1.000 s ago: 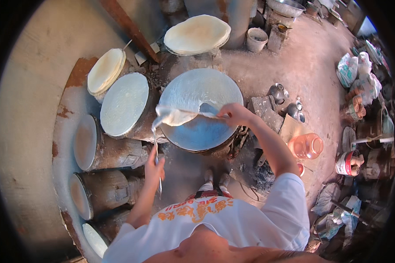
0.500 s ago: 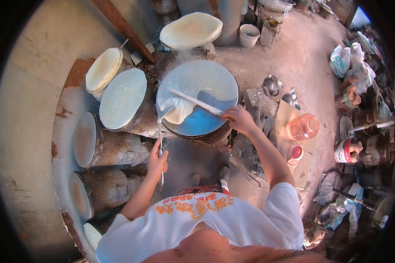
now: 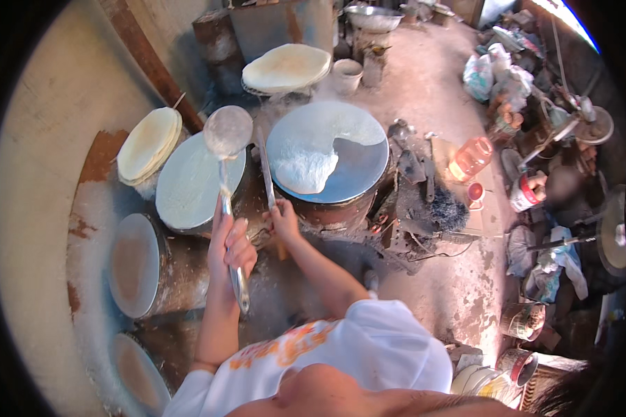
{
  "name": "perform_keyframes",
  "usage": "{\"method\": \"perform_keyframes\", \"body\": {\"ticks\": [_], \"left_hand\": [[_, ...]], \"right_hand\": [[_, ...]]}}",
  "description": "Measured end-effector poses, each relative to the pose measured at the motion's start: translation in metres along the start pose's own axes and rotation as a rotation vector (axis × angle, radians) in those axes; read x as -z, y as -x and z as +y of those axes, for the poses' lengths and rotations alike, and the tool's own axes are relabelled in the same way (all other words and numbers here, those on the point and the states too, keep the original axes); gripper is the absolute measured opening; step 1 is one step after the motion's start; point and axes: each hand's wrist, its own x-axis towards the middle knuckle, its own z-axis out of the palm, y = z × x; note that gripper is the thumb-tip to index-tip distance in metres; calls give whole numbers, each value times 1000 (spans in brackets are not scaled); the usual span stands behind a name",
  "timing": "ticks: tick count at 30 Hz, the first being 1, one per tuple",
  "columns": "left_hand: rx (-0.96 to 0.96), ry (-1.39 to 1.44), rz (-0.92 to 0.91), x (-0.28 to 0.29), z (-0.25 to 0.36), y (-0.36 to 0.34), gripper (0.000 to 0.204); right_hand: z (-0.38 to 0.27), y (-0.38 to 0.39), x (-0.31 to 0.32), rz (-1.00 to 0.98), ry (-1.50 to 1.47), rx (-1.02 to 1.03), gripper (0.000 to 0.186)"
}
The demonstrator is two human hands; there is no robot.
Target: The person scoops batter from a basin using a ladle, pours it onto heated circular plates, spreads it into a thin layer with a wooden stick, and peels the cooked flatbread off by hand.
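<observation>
Fingers of the left hand (image 3: 231, 247), low and left of centre, are curled firmly round the handle of a ladle (image 3: 227, 135); I see its bowl raised toward the upper left, overlapping the left griddle in my view. I can't tell whether the bowl carries anything. Beside it, the right hand (image 3: 283, 219) grips a thin flat stick (image 3: 266, 168), which points up the frame between the two griddles, so neither hand is free.

At the left edge I have a brown-topped griddle (image 3: 133, 264) with no coating that I can make out. Above and right of it, the left griddle bears a pale sheet (image 3: 195, 187) that reaches its rim wherever I can see it; I'd judge that spreading done.

Just above centre is the middle griddle (image 3: 364, 165). Its batter (image 3: 302, 163) covers the left side and the far side, thick along the near edge, while dark metal shows at the right and near side. I'd call this one partly spread, with that dark patch left to cover.

Farther off, a stack of flatbreads (image 3: 148, 146) at upper left and a second pile (image 3: 286, 68) at top centre look like finished rounds.
</observation>
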Motion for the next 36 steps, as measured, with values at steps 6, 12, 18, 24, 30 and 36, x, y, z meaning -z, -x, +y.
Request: {"method": "perform_keyframes", "body": {"ticks": [6,12,18,24,30,36], "left_hand": [[15,-273,22,3,37,42,48],[10,-265,-82,18,51,55,56],[-37,-555,77,3,57,64,59],[53,-599,85,4,39,49,53],[94,-672,-22,-23,0,10,58],[119,-750,7,-32,-38,-26,58]], "right_hand": [[40,61,15,412,81,37,31],[-2,50,45,618,-77,148,31],[8,62,41,503,269,421,30],[-16,157,137,437,117,-51,35],[-83,79,206,443,296,18,33],[-89,44,209,504,622,296,33]]}}
